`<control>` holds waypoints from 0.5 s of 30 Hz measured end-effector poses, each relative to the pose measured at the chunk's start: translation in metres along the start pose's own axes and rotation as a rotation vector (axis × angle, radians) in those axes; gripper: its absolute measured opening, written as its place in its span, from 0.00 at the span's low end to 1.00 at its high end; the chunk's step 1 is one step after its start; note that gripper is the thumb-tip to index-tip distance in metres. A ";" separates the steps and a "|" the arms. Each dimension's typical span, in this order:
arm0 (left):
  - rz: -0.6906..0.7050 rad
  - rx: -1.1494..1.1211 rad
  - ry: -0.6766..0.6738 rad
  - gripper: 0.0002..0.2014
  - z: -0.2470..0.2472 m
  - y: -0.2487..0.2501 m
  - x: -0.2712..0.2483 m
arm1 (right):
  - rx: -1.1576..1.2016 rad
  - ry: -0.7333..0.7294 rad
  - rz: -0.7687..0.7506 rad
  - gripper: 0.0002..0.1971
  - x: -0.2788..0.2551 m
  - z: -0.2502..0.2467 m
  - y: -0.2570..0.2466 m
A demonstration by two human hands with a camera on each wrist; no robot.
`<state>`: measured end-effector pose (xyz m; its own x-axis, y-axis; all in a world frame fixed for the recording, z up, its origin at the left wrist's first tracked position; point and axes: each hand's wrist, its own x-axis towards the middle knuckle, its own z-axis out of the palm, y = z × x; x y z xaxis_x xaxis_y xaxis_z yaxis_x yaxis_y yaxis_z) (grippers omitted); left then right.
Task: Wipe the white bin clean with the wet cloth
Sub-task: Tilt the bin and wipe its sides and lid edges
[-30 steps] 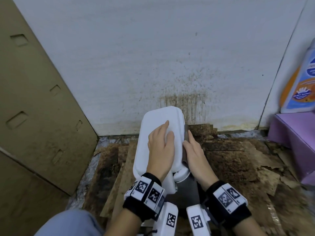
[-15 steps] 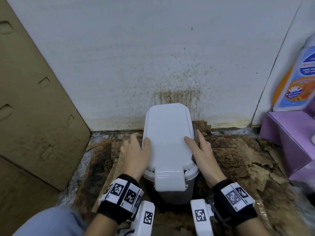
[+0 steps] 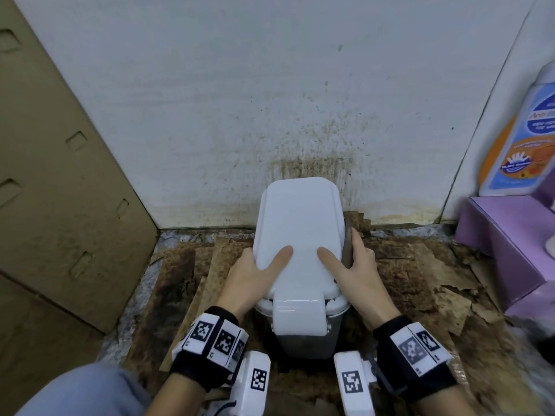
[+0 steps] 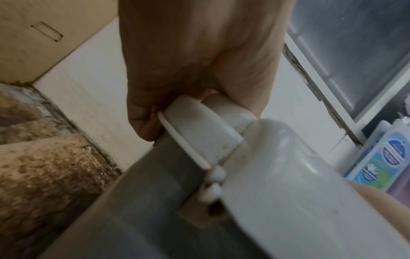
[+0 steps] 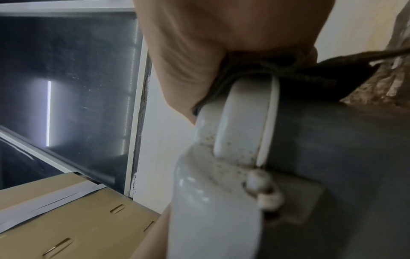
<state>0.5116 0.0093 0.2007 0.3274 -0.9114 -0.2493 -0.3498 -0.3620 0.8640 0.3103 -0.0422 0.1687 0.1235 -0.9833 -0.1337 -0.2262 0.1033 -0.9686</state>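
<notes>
White bin [image 3: 297, 235] gripped at both sides, standing on the stained floor [image 3: 420, 280] by the far wall.
Head view: left hand [image 3: 252, 277] clasps the lid's left edge. Right wrist view: right hand [image 5: 210, 57] presses the dark cloth [image 5: 277, 75] onto the rim.

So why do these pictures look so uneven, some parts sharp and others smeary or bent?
Head view: sharp and evenly lit, wide lens bows the wall's edges, glare on the bin lid's front flap. Left wrist view: soft, left hand shadowed. Right wrist view: blurred, dim; cloth nearly black.
</notes>
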 end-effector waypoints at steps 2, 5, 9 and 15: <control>0.013 0.007 -0.022 0.40 -0.005 0.004 0.000 | -0.003 0.056 0.002 0.49 -0.009 0.006 -0.003; 0.045 0.032 -0.085 0.32 -0.019 0.014 0.004 | 0.001 0.191 0.010 0.45 -0.034 0.020 -0.013; 0.066 0.056 -0.157 0.30 -0.029 0.019 0.011 | 0.063 0.280 0.007 0.48 -0.058 0.039 -0.017; 0.013 -0.047 -0.035 0.21 -0.026 0.018 0.004 | 0.052 0.210 0.000 0.49 -0.050 0.048 -0.021</control>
<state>0.5292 0.0040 0.2269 0.2917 -0.9227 -0.2522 -0.3120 -0.3410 0.8868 0.3551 0.0122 0.1859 -0.0819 -0.9924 -0.0921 -0.1752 0.1054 -0.9789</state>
